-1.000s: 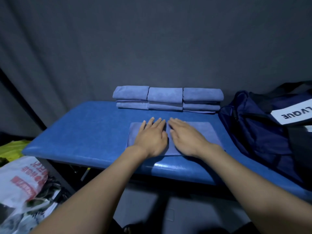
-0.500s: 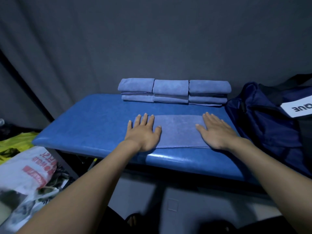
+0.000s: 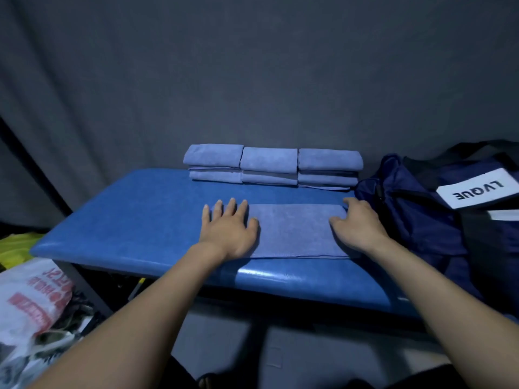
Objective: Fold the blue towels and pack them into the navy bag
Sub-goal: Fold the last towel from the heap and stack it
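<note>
A half-folded blue towel (image 3: pixel 292 230) lies flat as a long strip on the blue padded table (image 3: pixel 134 220). My left hand (image 3: pixel 229 230) presses flat on its left end, fingers straight and spread. At the towel's right end my right hand (image 3: pixel 358 223) has its fingers curled over the edge and its thumb on top, gripping it. Several folded blue towels (image 3: pixel 269 167) are stacked in a row at the back of the table. The navy bag (image 3: pixel 415 209) stands open at the right, touching the table's end, with a white LVQUE label.
A dark grey curtain hangs behind the table. A white plastic bag with red print (image 3: pixel 31 299) and a yellow item (image 3: pixel 14 248) lie on the floor at the left. The table's front edge runs just below my wrists.
My hands slid apart from the towel's middle to its two ends, smoothing it. The right hand went from lying flat to curling its fingers round the right edge.
</note>
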